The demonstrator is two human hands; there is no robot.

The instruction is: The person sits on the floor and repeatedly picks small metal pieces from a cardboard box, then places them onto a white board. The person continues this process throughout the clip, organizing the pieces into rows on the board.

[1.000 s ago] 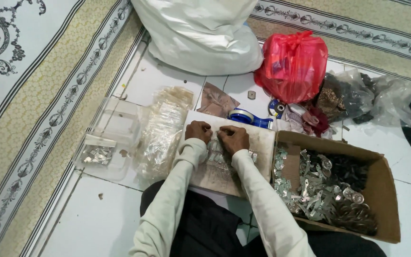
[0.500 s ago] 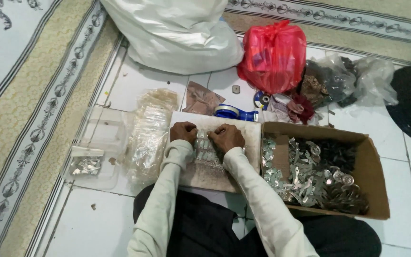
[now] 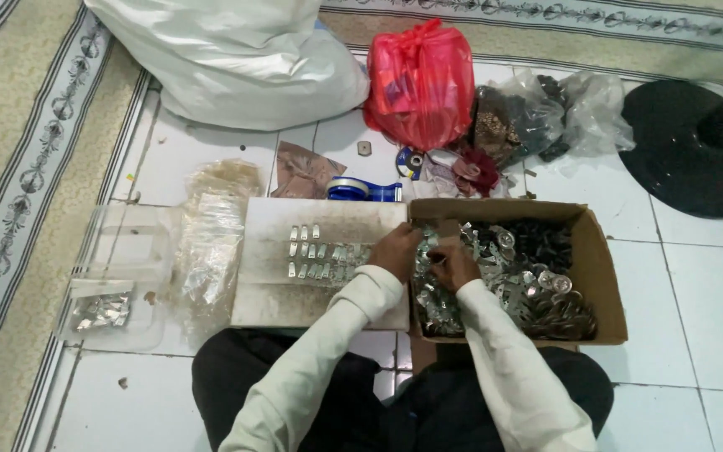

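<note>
Right now both hands sit at the left edge of the cardboard box (image 3: 600,268) of small metal parts (image 3: 537,289), centre-right of frame: left hand (image 3: 397,251) curled on the rim beside the white board (image 3: 320,289), right hand (image 3: 453,264) curled down among the parts; cannot tell if either grips a piece. Rows of small metal clips (image 3: 320,251) lie on the board, centre frame; clear plastic bags (image 3: 207,251) at left, blue tape roll (image 3: 353,190) above, red bag (image 3: 422,84) at top.

Long cream sleeves covering both arms to the wrists, black trousers, bare hands
</note>
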